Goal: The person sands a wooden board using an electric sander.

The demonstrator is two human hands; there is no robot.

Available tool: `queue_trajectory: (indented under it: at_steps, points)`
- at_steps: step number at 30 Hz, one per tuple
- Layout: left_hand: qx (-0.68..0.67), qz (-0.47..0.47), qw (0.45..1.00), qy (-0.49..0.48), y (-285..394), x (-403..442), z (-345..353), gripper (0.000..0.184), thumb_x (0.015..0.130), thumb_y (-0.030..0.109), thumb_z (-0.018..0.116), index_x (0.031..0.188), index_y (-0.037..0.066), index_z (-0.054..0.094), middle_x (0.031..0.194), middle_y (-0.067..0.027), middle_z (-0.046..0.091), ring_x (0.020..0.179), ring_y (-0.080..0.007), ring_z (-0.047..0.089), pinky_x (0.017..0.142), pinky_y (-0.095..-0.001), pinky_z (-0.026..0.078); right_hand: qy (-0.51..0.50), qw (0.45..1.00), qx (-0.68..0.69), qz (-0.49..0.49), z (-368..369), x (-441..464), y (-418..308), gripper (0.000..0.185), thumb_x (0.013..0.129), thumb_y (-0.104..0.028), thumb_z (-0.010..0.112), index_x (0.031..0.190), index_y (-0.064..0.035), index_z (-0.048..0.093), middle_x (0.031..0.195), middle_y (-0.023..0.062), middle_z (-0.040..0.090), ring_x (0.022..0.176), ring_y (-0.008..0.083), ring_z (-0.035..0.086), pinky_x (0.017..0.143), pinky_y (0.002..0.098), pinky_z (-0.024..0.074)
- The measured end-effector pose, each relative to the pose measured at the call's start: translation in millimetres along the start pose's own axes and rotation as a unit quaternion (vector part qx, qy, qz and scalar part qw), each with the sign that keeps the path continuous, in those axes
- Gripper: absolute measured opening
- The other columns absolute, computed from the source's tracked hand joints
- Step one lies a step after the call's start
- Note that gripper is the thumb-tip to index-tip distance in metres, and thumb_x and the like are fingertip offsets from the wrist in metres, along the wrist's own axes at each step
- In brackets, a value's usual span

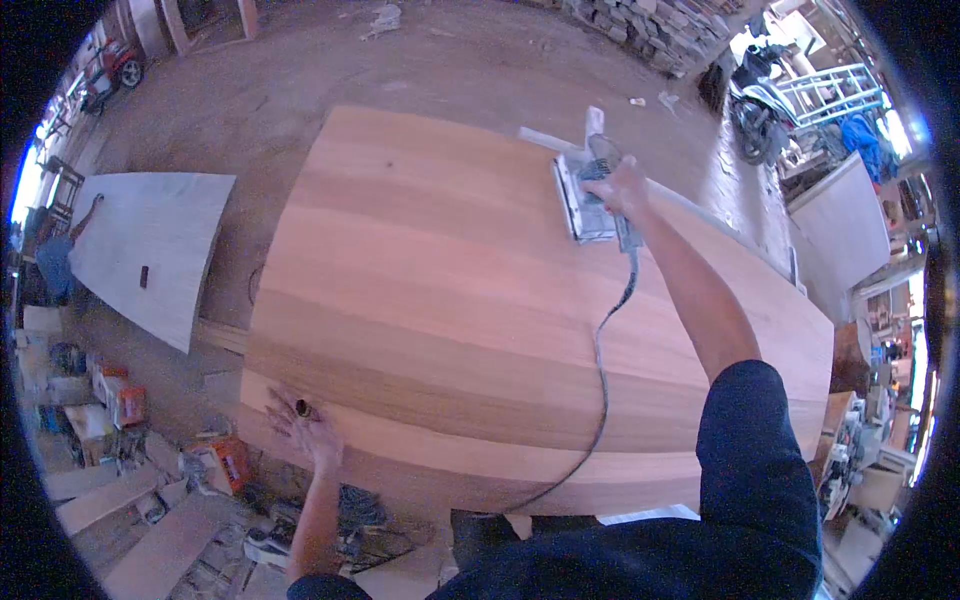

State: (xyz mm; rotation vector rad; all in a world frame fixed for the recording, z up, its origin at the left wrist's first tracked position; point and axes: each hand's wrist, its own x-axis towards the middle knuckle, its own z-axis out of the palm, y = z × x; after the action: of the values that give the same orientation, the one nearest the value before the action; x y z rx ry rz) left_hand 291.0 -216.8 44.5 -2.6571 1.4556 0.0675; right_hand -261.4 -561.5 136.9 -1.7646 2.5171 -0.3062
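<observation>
A wide wooden panel (440,290) with light and darker brown stripes lies in front of me. Near its far right edge, my right hand (624,187) is closed around the handle of a dusty electric sander (585,212), whose flat base rests on the wood. A dark power cord (601,365) runs from the sander across the panel to its near edge by my body. At the near left corner, my left hand (308,435) lies on the wood with fingers spread. A small dark round thing (303,408) shows at those fingers; I cannot tell what it is.
To the left stands a pale panel (155,245) with another person's arm (85,222) reaching over it. Orange boxes (232,464) and loose boards (165,545) lie at lower left. Stacked wood (650,35) and a motorbike (762,115) stand farther back.
</observation>
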Motion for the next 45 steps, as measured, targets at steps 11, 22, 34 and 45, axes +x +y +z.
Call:
queue_trajectory:
  at_steps: [11,22,34,45]
  points:
    - [-0.099,0.069,0.992,-0.023,-14,-2,13,0.066,0.103,0.036,0.037,0.159,0.006,0.017,0.166,-0.0171,0.011,0.15,-0.0503,0.005,0.119,-0.0616,-0.002,-0.069,0.991,0.031,-0.111,43,0,-310,0.09,0.062,-0.049,0.084,0.12,0.0132,0.056,0.106,0.0273,0.07,0.104,0.0373,0.069,0.094,0.0445,0.0545]
    - [-0.155,0.052,0.986,0.032,-3,4,10,0.075,0.094,0.041,0.052,0.157,0.007,0.027,0.165,-0.0177,0.019,0.148,-0.0507,0.014,0.119,-0.0632,0.004,-0.17,0.928,0.041,-0.329,70,-111,-484,0.083,0.065,-0.05,0.08,0.114,0.0133,0.06,0.098,0.0214,0.073,0.092,0.034,0.072,0.084,0.0418,0.0572]
    - [-0.123,0.128,0.98,0.09,-31,-2,21,0.072,0.094,0.027,0.052,0.159,0.016,0.024,0.165,-0.0132,0.022,0.151,-0.04,0.016,0.121,-0.0576,0.014,-0.112,0.964,0.032,-0.241,18,-171,-330,0.091,0.063,-0.048,0.085,0.125,0.0101,0.053,0.115,0.0239,0.067,0.105,0.034,0.069,0.091,0.0418,0.0551]
    - [-0.051,0.186,0.968,0.16,-60,5,70,0.063,0.104,0.038,0.041,0.159,0.015,0.024,0.165,-0.01,0.022,0.152,-0.0372,0.017,0.121,-0.0541,0.012,0.001,0.98,-0.084,-0.178,-3,-128,-98,0.073,0.063,-0.055,0.082,0.101,0.0057,0.066,0.099,0.0212,0.072,0.092,0.028,0.072,0.082,0.0397,0.0573]
